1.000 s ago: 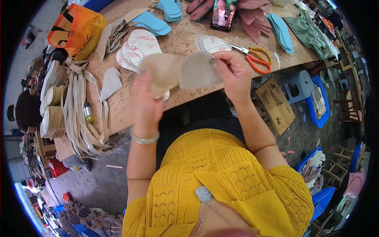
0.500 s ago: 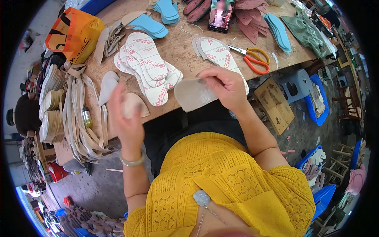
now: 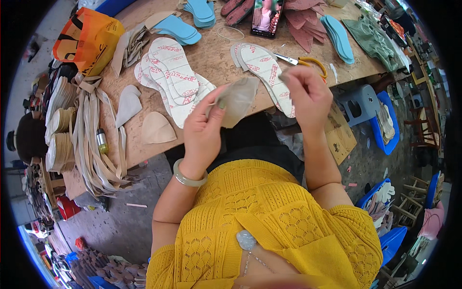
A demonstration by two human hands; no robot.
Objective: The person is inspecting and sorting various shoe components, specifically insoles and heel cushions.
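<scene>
My left hand (image 3: 203,132) pinches a thin, beige-grey rounded piece of material (image 3: 239,102) between thumb and fingers, over the table's near edge. To the right of it my right hand (image 3: 312,98) is raised with fingers curled together; whatever sits in the fingertips, if anything, is hidden. Below those fingertips lie white insoles with red print (image 3: 270,79), overlapping grey ones. A larger fanned pile of printed insoles (image 3: 175,72) is beyond my left hand. Two similar rounded pieces lie at the left, one whitish (image 3: 129,106) and one beige (image 3: 158,128).
Scissors (image 3: 315,66) lie partly behind my right hand. Blue insoles (image 3: 177,30), a phone (image 3: 266,18) and reddish pieces (image 3: 303,24) line the far side. An orange bag (image 3: 91,43), hanging fabric strips (image 3: 91,130) and a small bottle (image 3: 102,141) are at the left.
The rounded piece has passed from my right hand to my left, which came rightward from over the beige piece on the table. My right hand has moved right and up, its fingers curled.
</scene>
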